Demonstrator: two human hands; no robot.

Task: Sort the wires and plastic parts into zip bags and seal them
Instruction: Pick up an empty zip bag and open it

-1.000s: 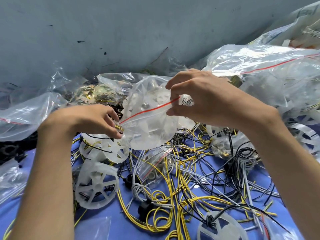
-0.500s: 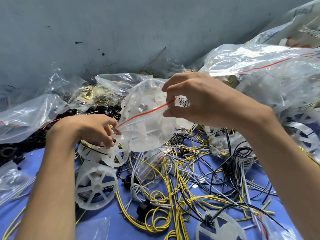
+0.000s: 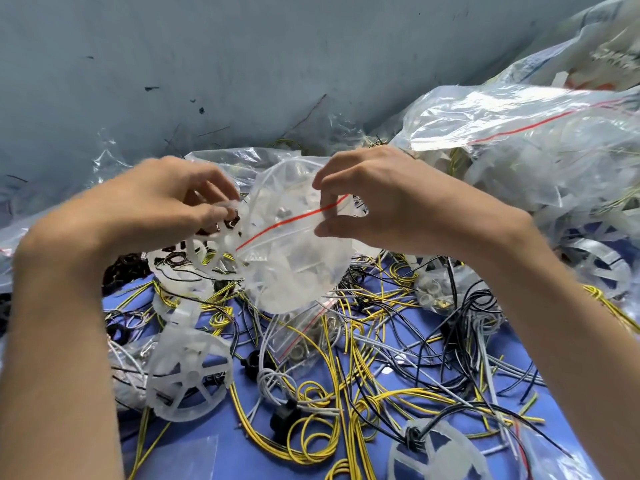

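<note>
Blue bench (image 3: 194, 427) under a grey wall, strewn with tangled wires (image 3: 360, 344) and loose plastic wheels (image 3: 187, 372); filled bags (image 3: 519, 140) heaped at right. Above bench centre, zip bag (image 3: 294, 271) stuffed with white plastic parts; right grip (image 3: 381, 206) pinching its red-lined seal; left grip (image 3: 156, 202), blurred, clenched on a white wheel (image 3: 207, 247) beside the bag's other end.

The left hand (image 3: 162, 202) has motion-blurred fingertips (image 3: 218, 214); whether they pinch the zip bag (image 3: 294, 258) or the white wheel (image 3: 204, 252) beside it cannot be determined. Parts inside the zip bag appear only as hazy shapes. The right picture edge cuts off the large bag (image 3: 519, 140); the bottom edge cuts off the second wheel (image 3: 436, 455).
</note>
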